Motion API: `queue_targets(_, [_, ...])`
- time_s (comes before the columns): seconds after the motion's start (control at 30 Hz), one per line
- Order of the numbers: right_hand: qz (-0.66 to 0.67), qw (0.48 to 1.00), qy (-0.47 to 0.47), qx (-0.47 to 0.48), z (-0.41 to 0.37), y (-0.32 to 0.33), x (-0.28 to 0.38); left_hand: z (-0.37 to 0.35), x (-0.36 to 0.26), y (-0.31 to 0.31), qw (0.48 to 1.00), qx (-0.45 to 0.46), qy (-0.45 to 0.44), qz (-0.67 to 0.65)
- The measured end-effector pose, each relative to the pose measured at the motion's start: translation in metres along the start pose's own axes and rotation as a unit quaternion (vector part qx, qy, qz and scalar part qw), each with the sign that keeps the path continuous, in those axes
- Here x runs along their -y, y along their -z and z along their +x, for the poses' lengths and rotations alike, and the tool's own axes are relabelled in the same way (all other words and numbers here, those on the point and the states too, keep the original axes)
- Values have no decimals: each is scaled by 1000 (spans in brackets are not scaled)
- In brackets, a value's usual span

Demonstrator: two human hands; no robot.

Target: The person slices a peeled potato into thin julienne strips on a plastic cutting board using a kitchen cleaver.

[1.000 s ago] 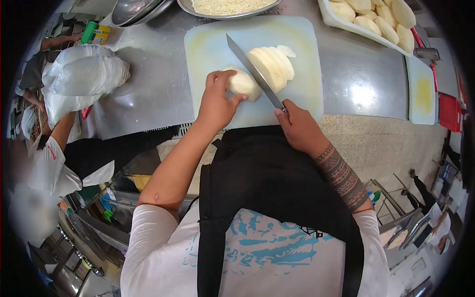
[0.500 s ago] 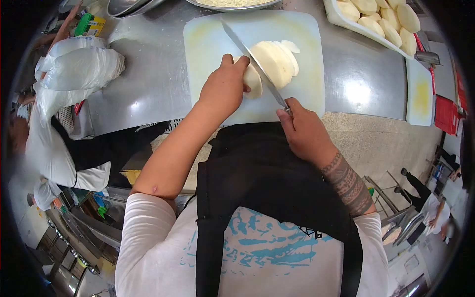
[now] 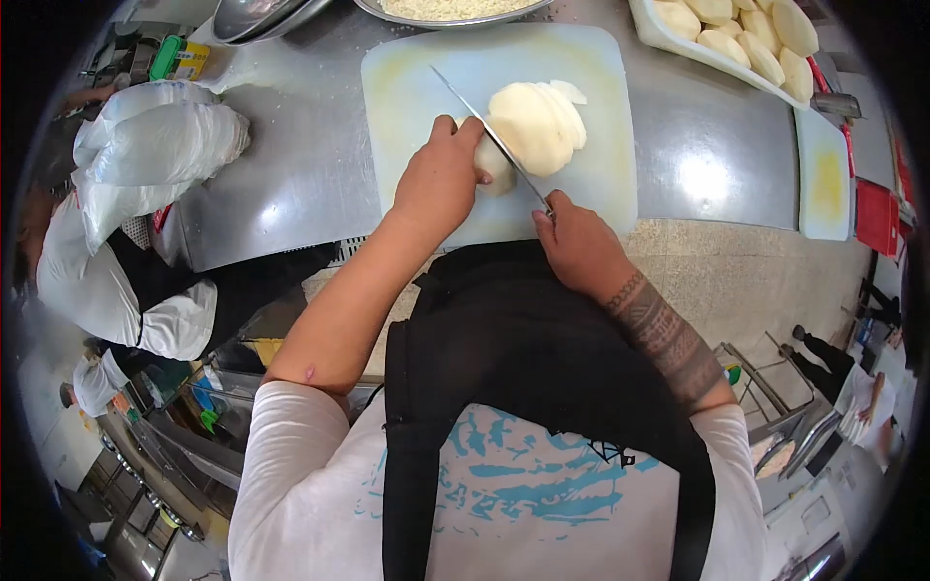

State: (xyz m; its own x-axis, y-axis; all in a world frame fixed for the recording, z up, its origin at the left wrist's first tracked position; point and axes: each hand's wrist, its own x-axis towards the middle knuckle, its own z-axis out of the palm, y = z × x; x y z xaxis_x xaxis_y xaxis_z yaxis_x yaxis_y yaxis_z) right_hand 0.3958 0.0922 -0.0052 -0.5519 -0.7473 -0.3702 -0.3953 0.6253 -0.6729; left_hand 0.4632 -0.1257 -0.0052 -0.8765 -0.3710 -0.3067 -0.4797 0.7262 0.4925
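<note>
A long knife (image 3: 511,161) lies across a pale peeled vegetable on the cutting board (image 3: 417,68), its tip pointing to the upper left. Wrapped round its handle is my right hand (image 3: 578,244). My left hand (image 3: 438,179) grips the uncut piece (image 3: 495,167) on the blade's left side, fingertips close to the blade. Several cut slices (image 3: 539,124) lean together on the right side of the blade.
A tray of peeled pieces (image 3: 647,31) is at the upper right, near a second board (image 3: 823,184). A bowl of chopped food (image 3: 455,16) stands behind the board. White plastic bags (image 3: 160,136) lie at left, beside a co-worker (image 3: 87,281).
My right hand and the knife handle have shifted slightly left and up. The blade looks narrower, turned more upright. The co-worker at left has moved.
</note>
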Motion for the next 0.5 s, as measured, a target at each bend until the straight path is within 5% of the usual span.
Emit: queue_targets(0.5, [5,1000,17,3,-12,26,29,2,4,-5,999,-31,-7,-10])
